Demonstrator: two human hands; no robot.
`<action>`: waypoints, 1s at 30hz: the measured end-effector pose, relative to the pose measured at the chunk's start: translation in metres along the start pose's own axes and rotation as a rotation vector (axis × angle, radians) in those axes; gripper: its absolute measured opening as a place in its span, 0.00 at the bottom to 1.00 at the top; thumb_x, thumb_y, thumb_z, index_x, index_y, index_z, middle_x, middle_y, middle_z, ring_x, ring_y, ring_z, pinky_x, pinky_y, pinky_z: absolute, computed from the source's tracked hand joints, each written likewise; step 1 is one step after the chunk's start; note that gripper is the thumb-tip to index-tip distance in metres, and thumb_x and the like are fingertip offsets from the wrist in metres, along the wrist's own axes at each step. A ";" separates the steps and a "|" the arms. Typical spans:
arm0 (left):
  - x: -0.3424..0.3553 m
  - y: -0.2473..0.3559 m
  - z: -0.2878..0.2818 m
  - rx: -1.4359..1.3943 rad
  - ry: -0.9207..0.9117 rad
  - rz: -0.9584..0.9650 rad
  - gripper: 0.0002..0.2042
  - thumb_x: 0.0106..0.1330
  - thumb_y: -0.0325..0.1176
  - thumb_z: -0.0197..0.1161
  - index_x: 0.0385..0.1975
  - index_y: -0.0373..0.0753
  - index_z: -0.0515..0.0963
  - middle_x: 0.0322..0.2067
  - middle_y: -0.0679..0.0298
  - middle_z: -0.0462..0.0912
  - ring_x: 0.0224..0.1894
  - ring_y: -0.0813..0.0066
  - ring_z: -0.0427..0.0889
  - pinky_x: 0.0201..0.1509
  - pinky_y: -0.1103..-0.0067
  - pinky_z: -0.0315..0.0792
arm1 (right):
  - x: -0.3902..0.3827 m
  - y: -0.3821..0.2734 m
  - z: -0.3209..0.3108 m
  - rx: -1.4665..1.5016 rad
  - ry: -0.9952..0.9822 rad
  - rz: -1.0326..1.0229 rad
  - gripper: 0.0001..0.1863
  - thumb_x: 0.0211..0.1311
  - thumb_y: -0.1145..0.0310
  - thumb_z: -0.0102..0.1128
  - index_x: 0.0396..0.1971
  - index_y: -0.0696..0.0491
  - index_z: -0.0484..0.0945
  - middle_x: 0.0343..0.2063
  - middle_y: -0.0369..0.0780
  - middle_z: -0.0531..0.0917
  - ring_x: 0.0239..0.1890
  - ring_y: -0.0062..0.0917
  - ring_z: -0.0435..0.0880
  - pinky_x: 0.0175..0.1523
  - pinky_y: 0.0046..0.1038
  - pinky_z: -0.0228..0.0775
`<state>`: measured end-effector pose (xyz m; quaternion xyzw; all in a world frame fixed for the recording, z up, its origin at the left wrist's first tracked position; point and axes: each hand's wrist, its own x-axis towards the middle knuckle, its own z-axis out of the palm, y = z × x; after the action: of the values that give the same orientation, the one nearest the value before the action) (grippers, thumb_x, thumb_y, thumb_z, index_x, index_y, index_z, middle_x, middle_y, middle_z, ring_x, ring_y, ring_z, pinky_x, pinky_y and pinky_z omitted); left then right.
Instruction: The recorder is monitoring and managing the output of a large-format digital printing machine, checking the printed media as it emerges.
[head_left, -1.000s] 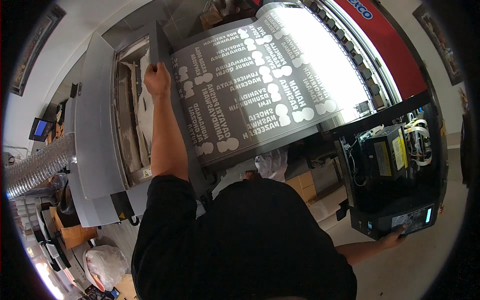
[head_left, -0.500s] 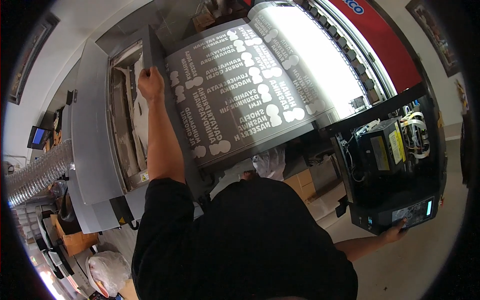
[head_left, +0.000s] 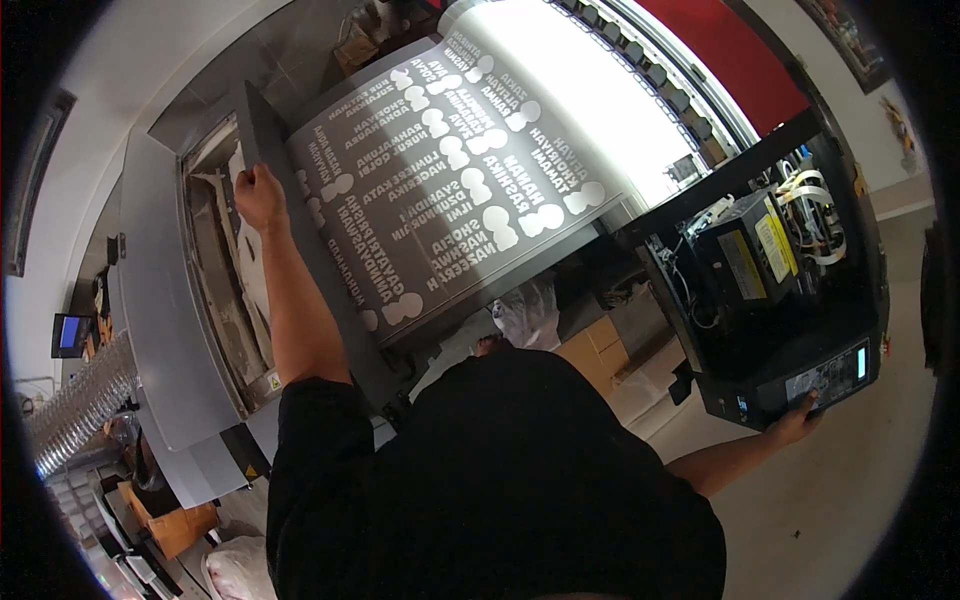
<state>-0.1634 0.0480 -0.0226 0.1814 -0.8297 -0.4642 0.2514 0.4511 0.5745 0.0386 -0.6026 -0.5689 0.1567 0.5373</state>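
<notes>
My left hand (head_left: 263, 198) is closed in a fist at the inner edge of a long trough (head_left: 222, 290) in a grey machine. White, powdery-looking material lies in the trough beside the fist; what the fingers hold, if anything, is hidden. On the right, my right hand (head_left: 793, 426) grips the lower edge of a printer's control panel (head_left: 822, 376), with the thumb over its keys. Between my arms, a wide film sheet (head_left: 400, 160) slopes down from the brightly lit printer bed (head_left: 560, 75). White mirrored lettering and rounded white blobs cover it.
An open printer housing (head_left: 765, 260) with cables and a black box stands above the panel. A silver flexible duct (head_left: 85, 400) joins the grey machine (head_left: 150, 330) at left. Cardboard boxes (head_left: 592, 352) and clear plastic (head_left: 527, 312) sit under the film.
The view has turned slightly, so the machine and film appear farther left. Both hands keep roughly their places, the left at the trough and the right on the panel.
</notes>
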 end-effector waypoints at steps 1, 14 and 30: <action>0.001 -0.002 0.002 -0.001 -0.008 0.001 0.14 0.51 0.42 0.52 0.18 0.34 0.71 0.19 0.57 0.74 0.25 0.61 0.73 0.34 0.69 0.66 | 0.003 0.002 0.002 0.024 -0.004 -0.013 0.43 0.48 0.47 0.60 0.55 0.64 0.59 0.55 0.54 0.62 0.56 0.43 0.64 0.58 0.38 0.58; -0.076 0.069 0.063 -0.465 -0.526 -0.005 0.11 0.60 0.40 0.51 0.27 0.37 0.71 0.22 0.69 0.68 0.21 0.80 0.62 0.27 0.80 0.59 | 0.053 0.046 -0.003 0.086 -0.041 -0.099 0.29 0.55 0.62 0.57 0.52 0.64 0.63 0.49 0.50 0.70 0.50 0.36 0.69 0.54 0.30 0.58; -0.424 0.064 0.163 -0.668 -1.540 -1.240 0.17 0.60 0.37 0.49 0.49 0.39 0.64 0.41 0.69 0.71 0.38 0.76 0.70 0.47 0.77 0.67 | 0.051 0.029 -0.006 0.085 0.022 -0.161 0.29 0.51 0.63 0.61 0.51 0.61 0.65 0.46 0.45 0.72 0.48 0.29 0.70 0.55 0.27 0.57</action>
<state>0.0795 0.4182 -0.1450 0.1519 -0.3562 -0.7078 -0.5908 0.4865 0.6220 0.0385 -0.5333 -0.6025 0.1302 0.5794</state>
